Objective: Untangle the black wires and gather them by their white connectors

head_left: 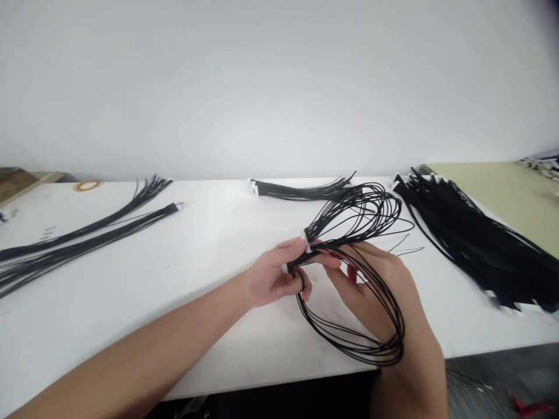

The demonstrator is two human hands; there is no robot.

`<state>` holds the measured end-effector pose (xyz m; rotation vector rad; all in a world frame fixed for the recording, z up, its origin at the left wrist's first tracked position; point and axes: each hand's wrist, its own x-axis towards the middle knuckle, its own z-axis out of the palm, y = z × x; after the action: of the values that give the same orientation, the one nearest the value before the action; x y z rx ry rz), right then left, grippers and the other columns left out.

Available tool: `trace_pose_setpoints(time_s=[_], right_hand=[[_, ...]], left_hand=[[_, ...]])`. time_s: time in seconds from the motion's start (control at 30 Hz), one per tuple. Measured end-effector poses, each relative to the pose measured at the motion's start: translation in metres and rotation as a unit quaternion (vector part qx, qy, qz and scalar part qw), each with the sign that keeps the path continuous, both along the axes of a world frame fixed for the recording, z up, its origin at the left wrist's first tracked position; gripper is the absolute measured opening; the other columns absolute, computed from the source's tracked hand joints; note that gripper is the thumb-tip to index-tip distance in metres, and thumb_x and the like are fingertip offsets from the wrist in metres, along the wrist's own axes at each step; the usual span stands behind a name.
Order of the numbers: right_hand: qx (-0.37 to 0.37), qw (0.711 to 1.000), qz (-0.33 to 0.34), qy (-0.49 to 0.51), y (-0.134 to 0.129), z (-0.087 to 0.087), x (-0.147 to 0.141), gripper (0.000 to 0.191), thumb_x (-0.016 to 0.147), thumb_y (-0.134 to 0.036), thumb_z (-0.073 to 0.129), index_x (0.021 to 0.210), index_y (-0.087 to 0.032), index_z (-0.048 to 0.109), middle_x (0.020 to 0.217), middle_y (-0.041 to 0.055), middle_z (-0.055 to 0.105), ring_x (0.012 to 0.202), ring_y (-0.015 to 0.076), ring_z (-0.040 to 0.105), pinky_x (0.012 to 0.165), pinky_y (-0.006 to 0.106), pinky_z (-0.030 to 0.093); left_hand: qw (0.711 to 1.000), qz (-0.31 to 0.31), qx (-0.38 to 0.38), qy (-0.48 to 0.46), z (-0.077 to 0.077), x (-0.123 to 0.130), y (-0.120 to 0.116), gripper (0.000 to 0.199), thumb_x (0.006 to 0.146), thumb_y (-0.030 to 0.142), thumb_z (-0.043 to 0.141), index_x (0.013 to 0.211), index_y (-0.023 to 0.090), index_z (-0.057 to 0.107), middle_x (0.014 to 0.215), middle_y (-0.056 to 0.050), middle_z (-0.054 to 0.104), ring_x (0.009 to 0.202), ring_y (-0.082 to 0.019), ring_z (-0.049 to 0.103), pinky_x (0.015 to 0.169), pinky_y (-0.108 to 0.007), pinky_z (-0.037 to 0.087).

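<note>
A bundle of thin black wires [395, 302] with white connectors is held up over the front of the table. My left hand [282, 270] pinches it at a white connector [305, 240], thumb on top. From there the wires bow out to the right in two loops, one rising and one hanging down. Behind the lower loop, my right hand [371, 273] has its fingers curled in against the wires near the connector. Its fingertips are partly covered, and a few loose wire ends stick out beyond it.
On the white table [209, 244] lie two black wire bundles [109, 235] at left and a shorter bundle [301, 190] at the back. A large pile of black wire harnesses [476, 244] covers the right side. An orange ring [88, 185] rests near the wall [262, 87].
</note>
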<state>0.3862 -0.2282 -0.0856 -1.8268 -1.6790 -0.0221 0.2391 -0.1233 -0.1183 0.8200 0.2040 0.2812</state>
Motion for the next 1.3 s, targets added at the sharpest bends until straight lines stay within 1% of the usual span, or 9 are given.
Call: trace_pose_setpoints(time_s=[0.4, 0.57, 0.67, 0.73, 0.83, 0.93, 1.0, 1.2, 1.3], right_hand=[[-0.063, 0.995, -0.033, 0.072, -0.002, 0.007, 0.000, 0.019, 0.085, -0.037, 0.053, 0.075, -0.023, 0.062, 0.071, -0.0005, 0.062, 0.057, 0.0125, 0.053, 0.053, 0.023, 0.039], [0.023, 0.998, -0.011, 0.056, -0.004, 0.000, 0.022, 0.011, 0.084, -0.025, 0.054, 0.086, -0.020, 0.063, 0.084, 0.0040, 0.064, 0.072, 0.0157, 0.060, 0.064, 0.027, 0.047], [0.093, 0.992, -0.065, 0.063, -0.003, -0.007, 0.031, 0.017, 0.082, -0.024, 0.058, 0.096, -0.020, 0.065, 0.094, 0.0053, 0.066, 0.084, 0.0185, 0.063, 0.068, 0.031, 0.053], [0.166, 0.971, -0.129, 0.118, -0.001, -0.009, 0.030, 0.020, 0.080, -0.026, 0.060, 0.099, -0.021, 0.066, 0.094, 0.0046, 0.067, 0.086, 0.0187, 0.064, 0.072, 0.033, 0.055], [0.307, 0.903, -0.205, 0.221, 0.003, -0.004, 0.020, 0.020, 0.078, -0.024, 0.064, 0.097, -0.018, 0.066, 0.092, 0.0065, 0.067, 0.085, 0.0196, 0.065, 0.076, 0.038, 0.056], [0.428, 0.825, -0.222, 0.295, 0.005, 0.006, 0.010, 0.014, 0.077, -0.018, 0.066, 0.090, -0.017, 0.066, 0.085, 0.0052, 0.064, 0.081, 0.0197, 0.065, 0.082, 0.044, 0.055], [0.461, 0.794, -0.207, 0.338, 0.005, 0.011, 0.007, 0.013, 0.077, -0.015, 0.065, 0.089, -0.020, 0.064, 0.084, 0.0026, 0.060, 0.079, 0.0175, 0.065, 0.086, 0.047, 0.054], [0.469, 0.790, -0.148, 0.365, -0.003, 0.007, 0.020, 0.026, 0.078, -0.011, 0.062, 0.097, -0.028, 0.057, 0.111, 0.0017, 0.052, 0.093, 0.0195, 0.063, 0.088, 0.046, 0.054], [0.471, 0.805, -0.146, 0.329, -0.005, -0.002, 0.030, 0.033, 0.080, -0.012, 0.060, 0.102, -0.036, 0.052, 0.117, -0.0008, 0.051, 0.104, 0.0209, 0.060, 0.088, 0.044, 0.055]], left_hand=[[0.997, 0.046, -0.058, 0.014, -0.002, 0.001, 0.001, 0.030, 0.090, 0.040, 0.047, 0.100, 0.017, 0.063, 0.104, -0.008, 0.069, 0.029, 0.001, 0.034, 0.056, -0.029, 0.047], [0.987, 0.110, -0.104, 0.046, 0.001, 0.003, 0.002, 0.029, 0.090, 0.041, 0.045, 0.099, 0.021, 0.065, 0.110, -0.003, 0.068, 0.029, 0.001, 0.031, 0.053, -0.027, 0.047], [0.981, 0.134, -0.120, 0.067, 0.002, 0.003, 0.002, 0.029, 0.091, 0.041, 0.044, 0.098, 0.022, 0.065, 0.115, -0.002, 0.066, 0.029, 0.002, 0.027, 0.052, -0.026, 0.047], [0.980, 0.140, -0.119, 0.073, 0.003, 0.004, 0.002, 0.029, 0.091, 0.041, 0.044, 0.099, 0.023, 0.065, 0.119, -0.001, 0.064, 0.030, 0.002, 0.025, 0.053, -0.026, 0.048], [0.981, 0.141, -0.107, 0.075, 0.001, 0.003, 0.003, 0.028, 0.090, 0.042, 0.045, 0.099, 0.024, 0.065, 0.123, 0.000, 0.061, 0.030, 0.002, 0.026, 0.055, -0.026, 0.049], [0.984, 0.136, -0.080, 0.081, -0.001, 0.003, 0.003, 0.029, 0.089, 0.043, 0.046, 0.102, 0.024, 0.065, 0.128, -0.001, 0.057, 0.031, 0.003, 0.028, 0.057, -0.027, 0.051], [0.987, 0.125, -0.050, 0.086, -0.001, 0.004, 0.003, 0.030, 0.090, 0.042, 0.046, 0.104, 0.023, 0.064, 0.130, -0.004, 0.056, 0.031, 0.003, 0.029, 0.060, -0.028, 0.053], [0.992, 0.073, 0.023, 0.099, 0.002, 0.007, -0.002, 0.028, 0.090, 0.038, 0.048, 0.092, 0.015, 0.063, 0.121, -0.011, 0.061, 0.033, 0.003, 0.034, 0.058, -0.025, 0.052], [0.992, 0.055, 0.043, 0.107, 0.003, 0.008, -0.003, 0.029, 0.090, 0.038, 0.047, 0.093, 0.013, 0.063, 0.102, -0.011, 0.068, 0.031, 0.002, 0.034, 0.054, -0.025, 0.051]])
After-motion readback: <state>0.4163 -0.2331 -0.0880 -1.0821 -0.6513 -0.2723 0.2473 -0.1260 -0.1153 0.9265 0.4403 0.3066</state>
